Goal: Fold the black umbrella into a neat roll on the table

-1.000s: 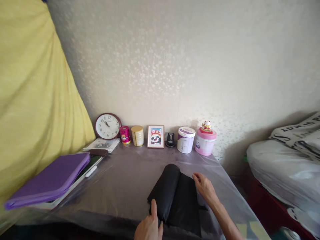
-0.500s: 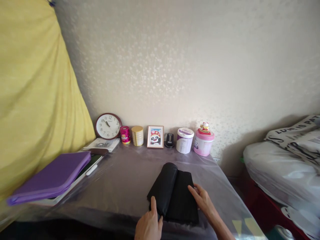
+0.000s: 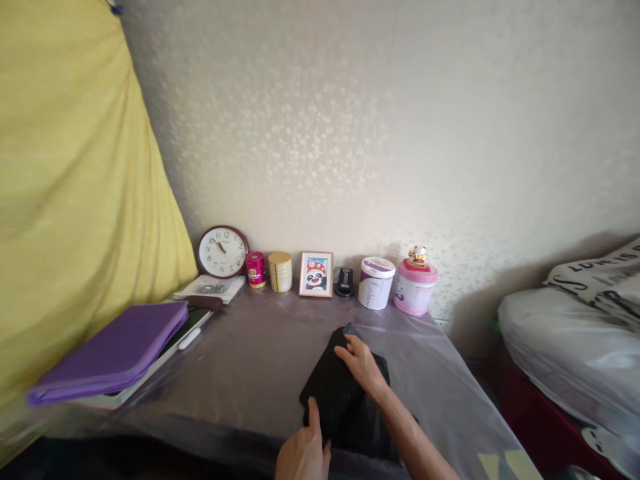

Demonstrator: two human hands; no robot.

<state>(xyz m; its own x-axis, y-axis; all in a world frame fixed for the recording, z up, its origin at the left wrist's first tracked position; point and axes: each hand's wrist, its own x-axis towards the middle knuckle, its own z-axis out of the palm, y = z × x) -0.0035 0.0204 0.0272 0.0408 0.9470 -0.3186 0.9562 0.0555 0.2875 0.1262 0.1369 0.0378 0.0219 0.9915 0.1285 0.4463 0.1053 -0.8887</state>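
Observation:
A folded black cloth-like item (image 3: 333, 383) lies near the front edge of the table (image 3: 240, 360), which has a shiny grey cover. At its lower left corner is my left hand (image 3: 306, 445), index finger stretched along the black material and thumb apart at the edge. My right hand (image 3: 361, 362) rests on the upper part of the black item, fingers spread over its top fold. My right forearm covers part of its right side.
Along the wall stand a clock (image 3: 223, 251), a pink can (image 3: 255, 270), a yellow-lidded can (image 3: 281, 272), a framed panda picture (image 3: 316, 274) and two tubs (image 3: 376, 283). A purple folder (image 3: 113, 347) lies left. Bags (image 3: 565, 333) are piled right.
My right hand has moved from the right edge of the black item up and left onto its upper fold. The raised roll now looks flatter. The view has shifted slightly.

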